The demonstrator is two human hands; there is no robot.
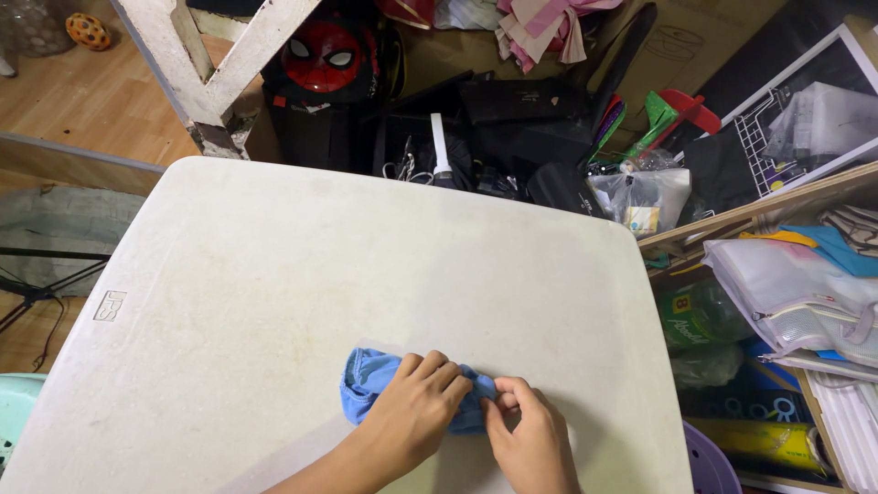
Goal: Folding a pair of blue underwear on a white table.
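Note:
A small blue cloth point(366, 382), bunched into a roll, lies near the front edge of a white plastic table point(274, 274). My left hand point(416, 407) rests on top of it, fingers curled over the roll's middle. My right hand point(529, 434) pinches the cloth's right end between thumb and fingers. The left end of the cloth sticks out past my left hand; the rest is hidden under my fingers.
Beyond the table's far edge lie black bags point(512, 128), a red masked helmet point(322, 57), a plastic bag point(640, 197) and a white wooden frame point(215, 64). To the right stand cluttered shelves point(777, 274) with zip pouches. A purple tub point(709, 467) sits at the lower right.

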